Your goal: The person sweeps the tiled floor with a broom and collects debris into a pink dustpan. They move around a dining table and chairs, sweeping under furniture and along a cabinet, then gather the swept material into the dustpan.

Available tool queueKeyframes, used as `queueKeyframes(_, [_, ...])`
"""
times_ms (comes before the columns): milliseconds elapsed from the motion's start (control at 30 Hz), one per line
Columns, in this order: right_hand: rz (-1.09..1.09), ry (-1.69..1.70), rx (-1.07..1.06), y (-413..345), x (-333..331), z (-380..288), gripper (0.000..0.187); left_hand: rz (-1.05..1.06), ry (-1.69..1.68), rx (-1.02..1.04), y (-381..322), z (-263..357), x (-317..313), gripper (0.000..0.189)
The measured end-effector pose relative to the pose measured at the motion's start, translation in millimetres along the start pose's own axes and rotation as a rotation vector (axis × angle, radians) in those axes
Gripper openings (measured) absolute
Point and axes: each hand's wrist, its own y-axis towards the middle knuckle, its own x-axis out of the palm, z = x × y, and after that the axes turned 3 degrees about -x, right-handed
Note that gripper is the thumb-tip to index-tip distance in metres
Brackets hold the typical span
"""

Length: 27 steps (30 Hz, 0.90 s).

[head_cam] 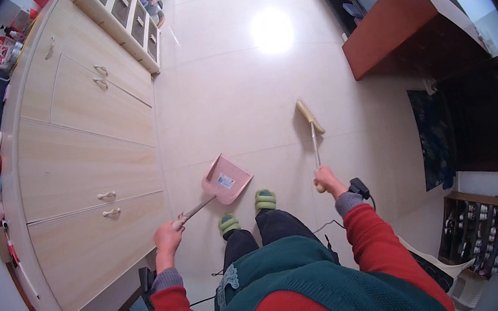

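My left hand (168,239) is closed around the handle of a pink long-handled dustpan (227,180), whose pan rests near the floor ahead of my green slippers (265,200). A paper label is stuck on the pan. Out to the right, my right hand (326,179) grips the upper end of a broom (310,117); its narrow tan head is angled on the tiled floor, apart from the dustpan. I cannot make out any debris between the two.
A pale wooden cabinet (87,159) lines the left, with bottles on top. A drawer unit (129,19) stands beyond it. At right are a reddish-brown wooden cabinet (393,25), a dark mat (430,139) and a rack (472,231). A cable (330,224) runs beside my legs.
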Motion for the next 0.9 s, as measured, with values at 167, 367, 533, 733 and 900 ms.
queueKeyframes(167, [-0.328,0.257,0.437,-62,41,-84,0.026,-0.019,-0.033,-0.040,-8,7,5,0.029])
queueKeyframes(367, [-0.403,0.702,0.441,-129,-54,-162,0.028,-0.017,-0.046,-0.055,-13,10,6,0.029])
queueKeyframes(533, [-0.345,0.715,0.449,-123,-82,-171,0.024,-0.008,-0.067,-0.069,-17,7,4,0.029])
queueKeyframes(733, [-0.207,0.480,0.294,-46,-48,-152,0.020,0.123,-0.215,-0.215,-39,-12,10,0.031])
queueKeyframes(900, [-0.247,0.193,0.242,5,-7,-165,0.019,0.148,-0.313,-0.350,-48,-14,10,0.034])
